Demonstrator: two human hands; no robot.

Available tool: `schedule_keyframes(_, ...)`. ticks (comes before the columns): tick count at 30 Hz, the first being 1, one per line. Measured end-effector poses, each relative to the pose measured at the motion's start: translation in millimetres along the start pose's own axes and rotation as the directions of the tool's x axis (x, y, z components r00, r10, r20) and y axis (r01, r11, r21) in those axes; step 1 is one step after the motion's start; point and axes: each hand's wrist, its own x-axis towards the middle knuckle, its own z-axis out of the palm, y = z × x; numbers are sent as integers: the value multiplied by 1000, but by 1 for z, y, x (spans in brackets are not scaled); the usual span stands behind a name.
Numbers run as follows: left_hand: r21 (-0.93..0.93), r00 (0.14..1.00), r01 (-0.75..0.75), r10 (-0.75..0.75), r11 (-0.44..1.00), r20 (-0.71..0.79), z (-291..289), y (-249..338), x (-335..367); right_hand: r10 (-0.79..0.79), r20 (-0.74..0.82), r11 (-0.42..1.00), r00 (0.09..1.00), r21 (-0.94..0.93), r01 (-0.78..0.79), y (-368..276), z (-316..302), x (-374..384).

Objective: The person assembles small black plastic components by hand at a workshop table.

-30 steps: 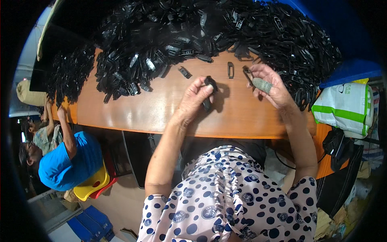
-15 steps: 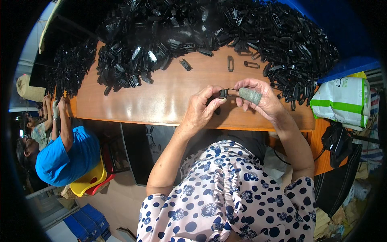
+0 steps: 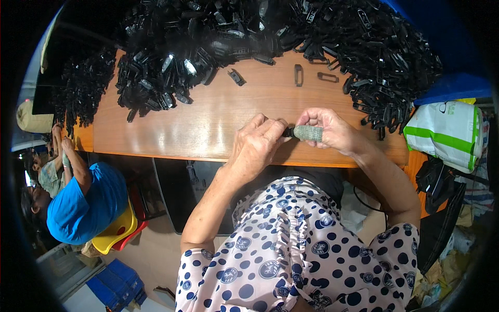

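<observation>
Close to the table's near edge, my left hand [image 3: 258, 141] pinches a small black plastic part [image 3: 288, 132] between thumb and fingers. My right hand [image 3: 331, 131] meets it from the other side, with a digit in a grey knitted finger cover [image 3: 309, 133] pressed against the part's right end. Most of the part is hidden by the fingers. Beyond my hands lie a small black oblong piece [image 3: 237, 77] and two thin black oblong frames, one upright [image 3: 298, 75] and one lying crosswise [image 3: 328, 77].
Heaped black plastic parts [image 3: 208, 41] cover the far side of the wooden table [image 3: 171, 125], with more frames [image 3: 382, 67] at right. A white-green bag [image 3: 444, 132] stands at the right edge. At left, a person in a blue shirt [image 3: 86, 203] sits beside another person.
My hands have come closer together around the black part. My right hand moved left, and the covered digit now presses on it. The view has shifted slightly.
</observation>
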Motion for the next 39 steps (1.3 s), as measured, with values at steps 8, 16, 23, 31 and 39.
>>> schedule_keyframes(8, -573, 911, 373, -404, 729, 79, 5, -2, -22, 113, 236, 924, 965, 331, -189, 17, 11, 21)
schedule_keyframes(16, -866, 745, 438, -636, 241, 199, -25, -11, -76, 42, 604, 964, 796, 186, -191, 31, 63, 54)
schedule_keyframes(23, -904, 708, 280, -705, 325, -34, -73, -41, -155, 187, 432, 959, 882, 115, -260, 31, 173, 99)
schedule_keyframes(31, 16, 787, 587, -565, 810, -248, -115, -45, -193, 26, 301, 778, 953, -605, 170, 19, 149, 95)
schedule_keyframes(39, 391, 980, 194, -163, 900, -112, -69, -79, -14, -442, -274, 93, 854, -961, -260, -26, -11, 78)
